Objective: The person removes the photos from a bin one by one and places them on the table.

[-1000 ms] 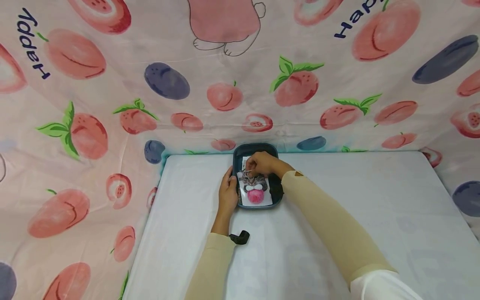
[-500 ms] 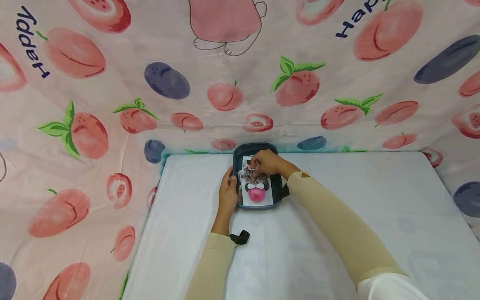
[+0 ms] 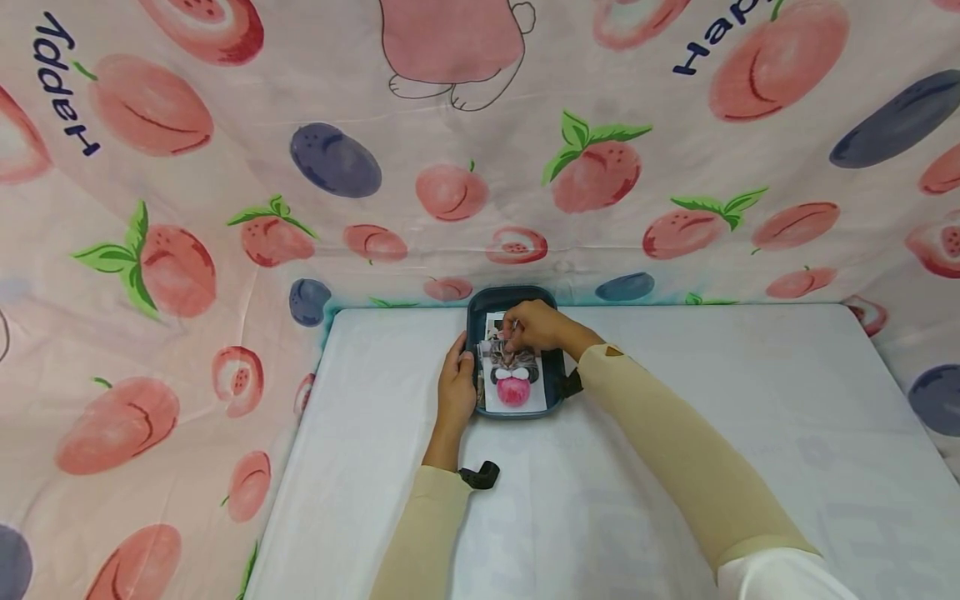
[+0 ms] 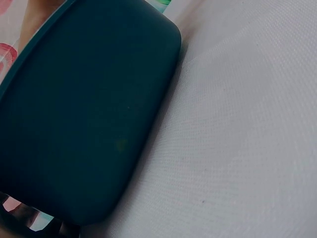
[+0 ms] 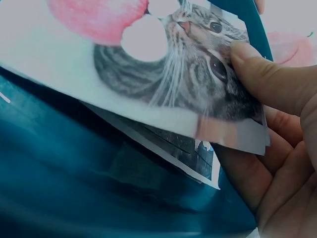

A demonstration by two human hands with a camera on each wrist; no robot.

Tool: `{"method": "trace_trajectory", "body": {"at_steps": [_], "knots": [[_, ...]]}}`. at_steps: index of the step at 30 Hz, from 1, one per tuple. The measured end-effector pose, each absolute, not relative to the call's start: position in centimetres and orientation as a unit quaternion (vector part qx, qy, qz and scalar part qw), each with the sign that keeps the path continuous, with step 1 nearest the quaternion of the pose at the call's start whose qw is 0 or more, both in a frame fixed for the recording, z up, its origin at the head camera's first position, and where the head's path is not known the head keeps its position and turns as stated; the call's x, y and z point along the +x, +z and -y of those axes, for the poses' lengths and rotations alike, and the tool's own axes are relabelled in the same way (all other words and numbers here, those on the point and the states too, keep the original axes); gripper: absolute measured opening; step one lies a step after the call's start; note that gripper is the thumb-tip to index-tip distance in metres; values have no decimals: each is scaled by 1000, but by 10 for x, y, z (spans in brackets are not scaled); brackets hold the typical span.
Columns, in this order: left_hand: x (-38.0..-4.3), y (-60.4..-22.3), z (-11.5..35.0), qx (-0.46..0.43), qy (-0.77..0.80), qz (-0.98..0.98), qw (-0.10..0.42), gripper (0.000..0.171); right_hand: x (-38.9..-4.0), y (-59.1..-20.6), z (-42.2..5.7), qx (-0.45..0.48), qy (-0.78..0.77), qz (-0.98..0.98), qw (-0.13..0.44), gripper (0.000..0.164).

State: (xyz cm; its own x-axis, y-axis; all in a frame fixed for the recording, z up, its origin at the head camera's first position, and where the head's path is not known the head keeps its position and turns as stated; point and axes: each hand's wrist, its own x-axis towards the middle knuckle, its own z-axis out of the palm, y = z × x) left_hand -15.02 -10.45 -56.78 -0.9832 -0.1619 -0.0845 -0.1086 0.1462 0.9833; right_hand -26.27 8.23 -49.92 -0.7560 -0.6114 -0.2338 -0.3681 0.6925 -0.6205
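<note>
Cat card point(image 5: 148, 82), pinched in the right hand point(image 3: 536, 325), has edged rightward, showing more of another picture point(image 3: 493, 327). Left hand point(image 3: 455, 379), fingers straight, braces the tray point(image 3: 517, 416).

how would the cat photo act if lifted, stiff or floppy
The cat photo looks thin at its edge, so probably light. It extends nearly flat from the grip of the right hand, suggesting fairly stiff paper that might still bend.

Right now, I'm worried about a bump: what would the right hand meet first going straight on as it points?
Likely the left wall of the teal tray; the left hand holds that side. Whether the right hand would pass above it is unclear.
</note>
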Motion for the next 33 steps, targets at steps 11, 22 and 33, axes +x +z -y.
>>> {"method": "trace_trajectory", "body": {"at_steps": [11, 22, 33], "knots": [[-149, -566, 104, 94, -642, 761, 18, 47, -263, -499, -83, -307, -254, -885, 242, 24], [-149, -567, 105, 91, -640, 763, 14, 47, -260, -504, -83, -333, -261, -876, 229, 32], [-149, -568, 104, 90, -643, 760, 19, 47, -261, -505, -83, -320, -248, -890, 210, 18]]}}
